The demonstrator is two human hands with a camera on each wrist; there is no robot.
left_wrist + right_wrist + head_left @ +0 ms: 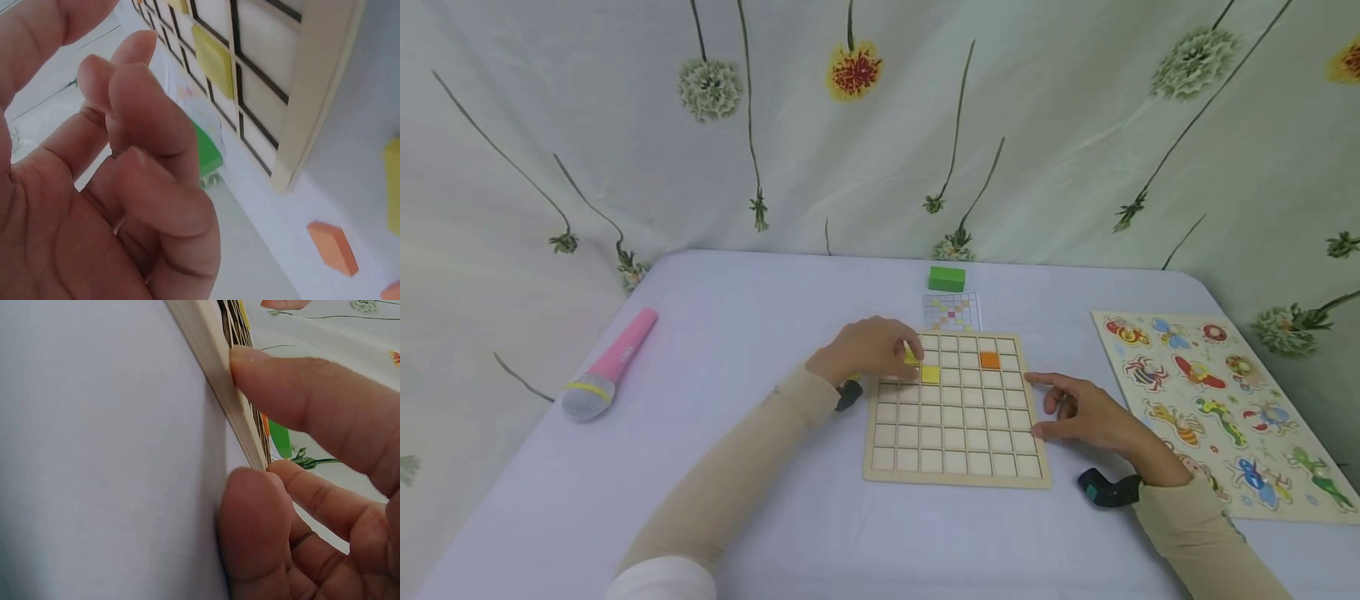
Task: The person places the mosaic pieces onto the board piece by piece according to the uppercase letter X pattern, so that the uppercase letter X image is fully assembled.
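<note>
A wooden grid board [880,473] lies on the table. Over its upper left corner is my left hand [872,348], fingers bent and the thumb apart from them. Close to those fingertips a yellow tile [214,61] sits in a cell, partly hidden in the head view. A second yellow tile [930,374] lies diagonally below it, and an orange tile [989,360] sits farther right. My right hand [1086,417] touches the board's right edge with thumb and index finger, the other fingers loosely bent.
Beyond the board lie a small pattern card [951,312] and a green block [947,279]. Loose orange [333,249] and yellow [393,184] tiles lie beside the board. A pink toy microphone [617,360] is at the left, an insect puzzle board [1213,392] at the right.
</note>
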